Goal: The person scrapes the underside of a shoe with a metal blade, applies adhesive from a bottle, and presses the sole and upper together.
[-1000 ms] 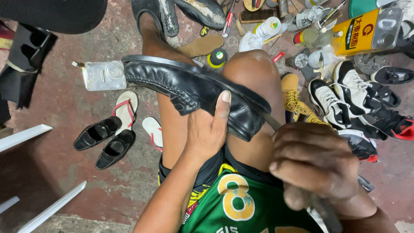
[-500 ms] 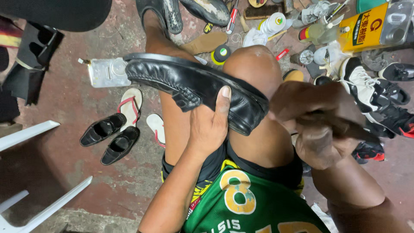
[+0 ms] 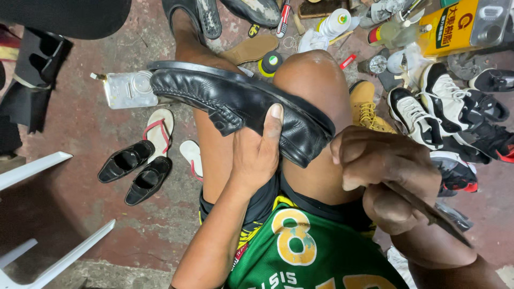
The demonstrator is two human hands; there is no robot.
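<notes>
While the left hand (image 3: 257, 160) still clamps the black loafer (image 3: 241, 107) across the knees, the right hand (image 3: 385, 171), fisted around a thin blade (image 3: 428, 211), has drawn back from the heel.

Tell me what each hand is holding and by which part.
Left hand presses the black loafer at its side near the heel; right hand grips a thin tool by its upper end.
</notes>
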